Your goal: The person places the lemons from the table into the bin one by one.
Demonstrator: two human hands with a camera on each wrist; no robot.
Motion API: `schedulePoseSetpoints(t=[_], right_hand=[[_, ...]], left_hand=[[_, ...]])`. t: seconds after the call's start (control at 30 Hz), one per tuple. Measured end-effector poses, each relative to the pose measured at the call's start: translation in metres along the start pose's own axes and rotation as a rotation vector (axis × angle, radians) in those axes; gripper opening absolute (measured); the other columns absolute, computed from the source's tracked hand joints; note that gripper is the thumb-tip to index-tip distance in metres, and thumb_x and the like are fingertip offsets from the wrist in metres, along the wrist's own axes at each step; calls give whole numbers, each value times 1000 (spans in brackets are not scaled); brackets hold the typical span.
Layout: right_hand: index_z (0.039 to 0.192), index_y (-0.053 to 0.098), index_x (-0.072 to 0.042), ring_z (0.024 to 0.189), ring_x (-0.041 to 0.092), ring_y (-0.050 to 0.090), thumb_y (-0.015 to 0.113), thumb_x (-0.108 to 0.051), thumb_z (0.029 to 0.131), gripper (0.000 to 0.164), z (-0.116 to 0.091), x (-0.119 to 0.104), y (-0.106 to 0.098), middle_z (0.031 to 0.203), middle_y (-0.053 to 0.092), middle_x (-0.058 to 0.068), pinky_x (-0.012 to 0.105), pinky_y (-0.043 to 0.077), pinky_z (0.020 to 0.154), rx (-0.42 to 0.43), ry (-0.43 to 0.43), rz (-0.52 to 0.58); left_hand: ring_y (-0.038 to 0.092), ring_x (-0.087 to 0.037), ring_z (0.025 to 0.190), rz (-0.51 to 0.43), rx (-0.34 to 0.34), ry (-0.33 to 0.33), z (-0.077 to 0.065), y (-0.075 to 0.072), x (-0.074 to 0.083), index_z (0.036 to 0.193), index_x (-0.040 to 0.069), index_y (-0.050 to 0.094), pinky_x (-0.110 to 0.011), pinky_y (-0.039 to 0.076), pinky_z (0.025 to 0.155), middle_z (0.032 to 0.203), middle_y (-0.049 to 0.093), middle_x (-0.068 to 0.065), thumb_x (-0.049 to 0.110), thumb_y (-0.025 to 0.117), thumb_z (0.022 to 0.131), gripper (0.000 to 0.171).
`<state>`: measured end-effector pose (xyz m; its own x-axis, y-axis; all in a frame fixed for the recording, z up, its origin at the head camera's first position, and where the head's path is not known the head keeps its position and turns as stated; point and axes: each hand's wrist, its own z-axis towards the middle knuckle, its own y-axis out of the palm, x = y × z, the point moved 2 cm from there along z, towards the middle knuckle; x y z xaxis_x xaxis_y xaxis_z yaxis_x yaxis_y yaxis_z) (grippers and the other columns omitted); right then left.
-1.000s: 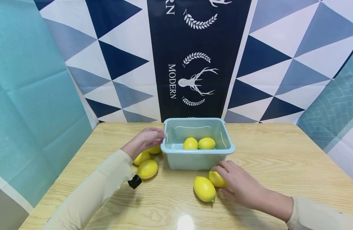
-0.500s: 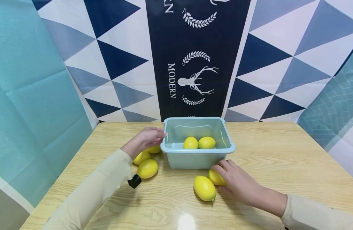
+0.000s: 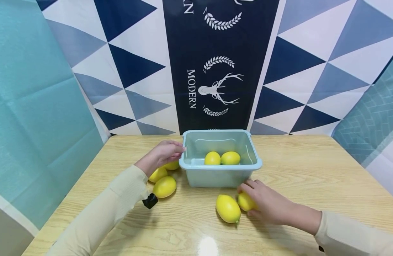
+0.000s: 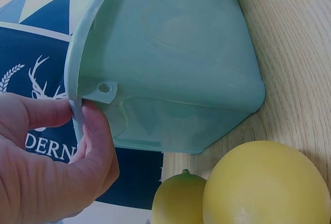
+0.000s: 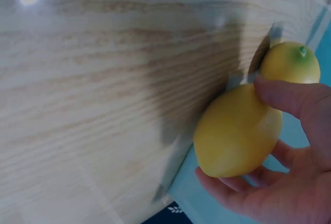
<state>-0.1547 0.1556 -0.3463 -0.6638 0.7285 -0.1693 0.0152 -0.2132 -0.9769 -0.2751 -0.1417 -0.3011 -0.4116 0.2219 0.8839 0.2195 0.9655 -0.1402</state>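
A light blue plastic bin [image 3: 202, 179] stands at the middle of the table, with two lemons [image 3: 230, 158] inside. My left hand [image 3: 164, 153] pinches the bin's left rim between thumb and fingers, as the left wrist view shows at the rim [image 4: 74, 74]. In front of the bin's right corner, my right hand [image 3: 270, 201] grips a lemon [image 5: 238, 131], thumb on one side and fingers curled round the other. Just left of that lemon lies another lemon [image 3: 228, 209] on the table.
Several lemons [image 3: 164, 187] lie on the wooden table [image 3: 311, 167] left of the bin, partly beneath my left hand. A small black object [image 3: 150, 201] sits at my left sleeve. A patterned backdrop [image 3: 135, 67] rises behind the table.
My right hand has shifted slightly right with its lemon, opening a small gap from the lemon beside it. My left hand stays on the rim.
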Motion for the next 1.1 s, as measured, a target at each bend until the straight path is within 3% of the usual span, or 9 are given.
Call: schedulePoseSetpoints(t=[0.27, 0.47, 0.7, 1.1], right_hand=[[114, 56, -17, 93, 13, 50, 83, -16, 69, 53, 4, 11, -10, 108, 54, -1, 32, 52, 78, -210, -34, 91], [111, 54, -21, 91, 7, 47, 80, -11, 68, 51, 8, 18, -17, 104, 50, -7, 26, 49, 78, -375, -62, 159], [106, 53, -21, 88, 2, 46, 81, -12, 65, 50, 10, 21, -26, 100, 49, -9, 22, 46, 77, -460, -116, 179], [101, 52, -29, 87, 2, 46, 79, -9, 66, 49, 16, 15, -47, 97, 50, -14, 20, 43, 76, -622, 15, 179]], left_hand=[[59, -16, 91, 5, 6, 3, 0, 0, 0, 131, 2, 50, -32, 49, 104, 120, 57, -12, 12, 58, 95, 39], [59, -15, 89, 11, 7, 8, -2, 1, 1, 131, 1, 50, -32, 50, 103, 118, 58, -11, 12, 58, 95, 38], [59, -17, 92, 22, 8, 4, -2, 1, 0, 130, 2, 51, -32, 49, 104, 121, 57, -12, 13, 58, 95, 38], [59, -17, 92, 30, 13, 9, -3, 3, -1, 130, 2, 51, -32, 49, 104, 119, 57, -12, 12, 57, 95, 37]])
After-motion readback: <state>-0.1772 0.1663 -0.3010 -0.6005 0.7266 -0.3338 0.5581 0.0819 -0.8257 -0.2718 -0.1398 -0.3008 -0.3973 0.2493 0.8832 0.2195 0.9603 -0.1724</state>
